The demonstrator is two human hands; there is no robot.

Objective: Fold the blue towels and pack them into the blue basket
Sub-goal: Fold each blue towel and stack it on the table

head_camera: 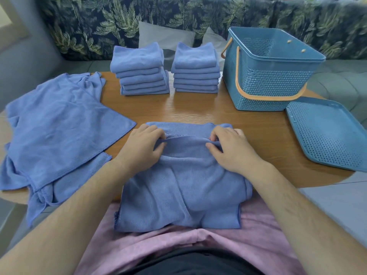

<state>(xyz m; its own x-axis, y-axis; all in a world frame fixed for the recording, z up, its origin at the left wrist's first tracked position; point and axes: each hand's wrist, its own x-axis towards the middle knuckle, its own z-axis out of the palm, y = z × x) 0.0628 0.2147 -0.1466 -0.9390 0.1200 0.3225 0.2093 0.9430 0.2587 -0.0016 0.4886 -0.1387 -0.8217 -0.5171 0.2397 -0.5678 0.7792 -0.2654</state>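
A blue towel [182, 187] lies in front of me, draped over the near table edge onto my lap. My left hand [142, 148] pinches a raised fold of it on the left, and my right hand [228, 148] pinches the same fold on the right. Two stacks of folded blue towels stand at the back: a left stack [141, 70] and a right stack [195, 69]. Loose unfolded blue towels [57, 128] are spread at the left. The blue basket [268, 80] with orange handles stands at the back right, and nothing shows inside it.
The basket's perforated blue lid [327, 133] lies flat at the table's right edge. The round wooden table [198, 110] has bare wood between the stacks and my hands. A leaf-patterned sofa [99, 22] with grey cushions runs behind the table.
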